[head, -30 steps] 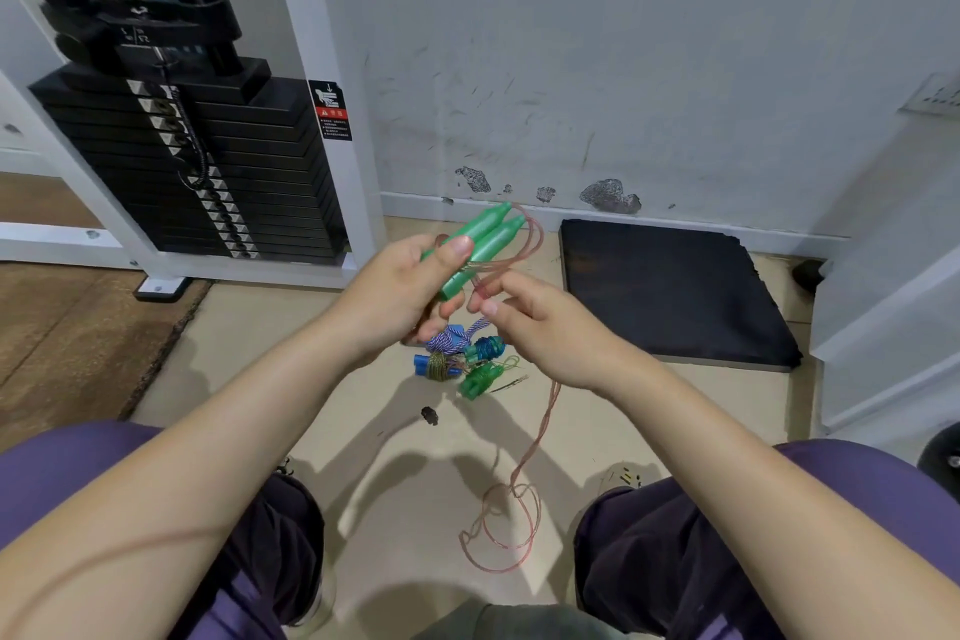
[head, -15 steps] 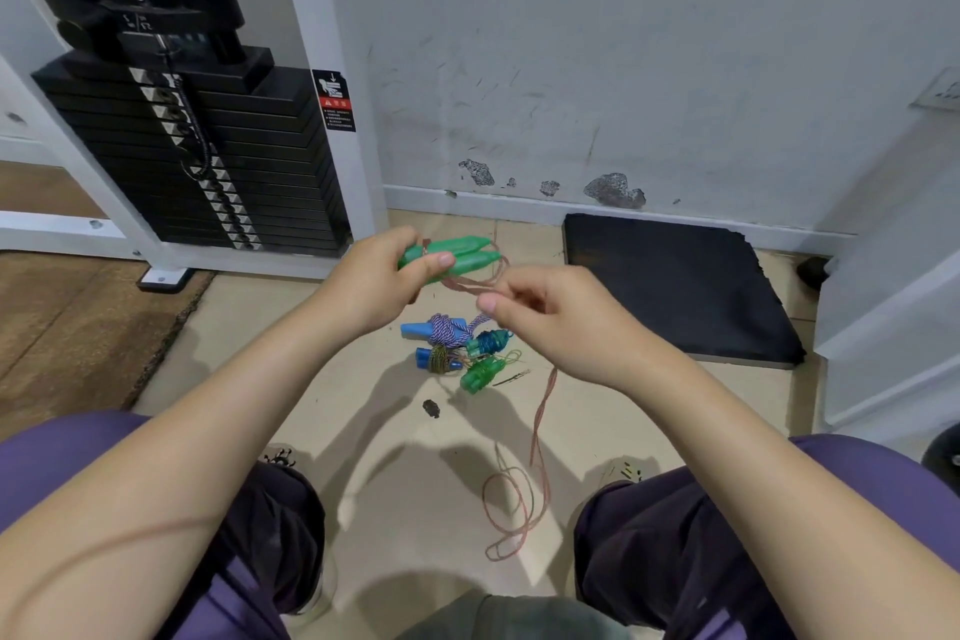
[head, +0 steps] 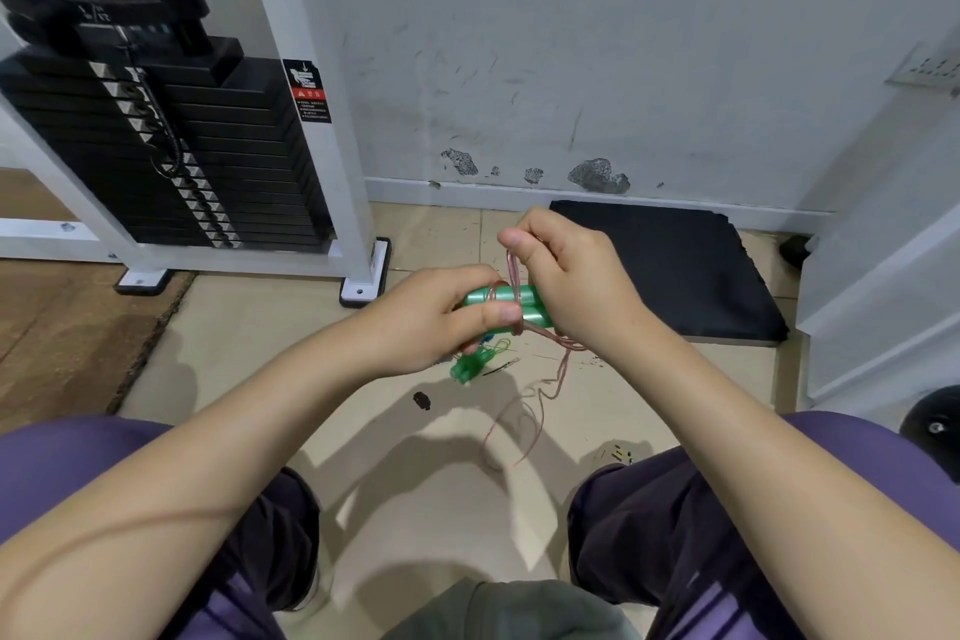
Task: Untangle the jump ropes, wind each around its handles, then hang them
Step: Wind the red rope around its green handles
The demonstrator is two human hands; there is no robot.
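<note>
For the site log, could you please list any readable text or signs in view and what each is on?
Warning sticker on the white frame: red band with pictogram, text too small to read.
Weight stack number tags: blurred, unreadable.
Nothing else carries text.

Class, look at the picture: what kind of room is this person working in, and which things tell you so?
Most likely a gym. A black weight stack sits in a white machine frame, a black floor mat lies by the wall, and jump rope handles are in the person's hands.
</note>
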